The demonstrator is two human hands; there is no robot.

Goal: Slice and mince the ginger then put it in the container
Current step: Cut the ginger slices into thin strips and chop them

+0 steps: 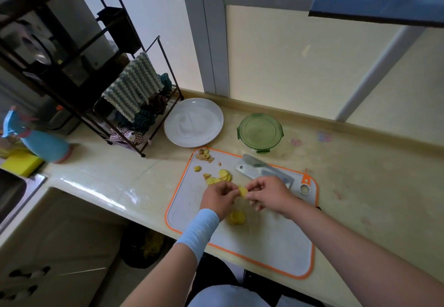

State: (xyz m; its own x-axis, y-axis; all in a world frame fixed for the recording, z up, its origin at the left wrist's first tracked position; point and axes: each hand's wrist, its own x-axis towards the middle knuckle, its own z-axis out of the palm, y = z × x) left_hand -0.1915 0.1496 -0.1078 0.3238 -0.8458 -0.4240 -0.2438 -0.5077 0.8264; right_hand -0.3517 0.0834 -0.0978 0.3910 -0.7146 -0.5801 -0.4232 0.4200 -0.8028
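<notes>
A home kitchen: a sink (12, 193) set into the surface (108, 177) at left, a dish rack (101, 71) with cloths, a cutting board (276, 239) near

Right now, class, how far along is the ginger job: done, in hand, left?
Done: slicing, it seems; slices lie on the board, scraps at its far corner. In hand: left hand and right hand pinch a small stack between them; the knife lies on the board. Left: mincing, then filling the container, which looks empty.

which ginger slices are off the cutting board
The few slices pinched between the left hand and right hand; the far pile and near stack lie on the cutting board.
</notes>
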